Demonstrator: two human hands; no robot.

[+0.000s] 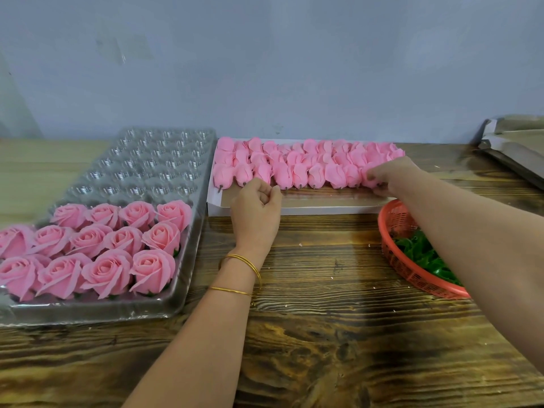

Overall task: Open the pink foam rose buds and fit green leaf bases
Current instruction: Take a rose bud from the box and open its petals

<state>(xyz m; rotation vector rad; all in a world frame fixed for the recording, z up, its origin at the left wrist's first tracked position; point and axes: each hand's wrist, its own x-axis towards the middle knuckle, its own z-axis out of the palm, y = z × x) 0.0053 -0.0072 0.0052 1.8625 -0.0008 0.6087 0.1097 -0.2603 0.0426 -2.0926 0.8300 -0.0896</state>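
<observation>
Several closed pink foam rose buds (297, 163) lie in rows in a shallow white box (294, 208) at the middle back of the wooden table. My right hand (393, 176) reaches over the box's right end and grips the rightmost front bud (368, 175) between fingers and thumb. My left hand (256, 209) hovers at the box's front edge with its fingers curled and nothing in it. Green leaf bases (425, 256) fill a red mesh basket (397, 219) at the right, partly hidden by my right forearm. Several opened pink roses (97, 248) sit in a clear plastic tray (153, 160) at the left.
The tray's far half holds bare cups. A grey wall stands right behind the box and tray. Brown paper-wrapped packs (515, 142) lie at the far right. The wooden table (323, 319) stretches toward me between the tray and the basket.
</observation>
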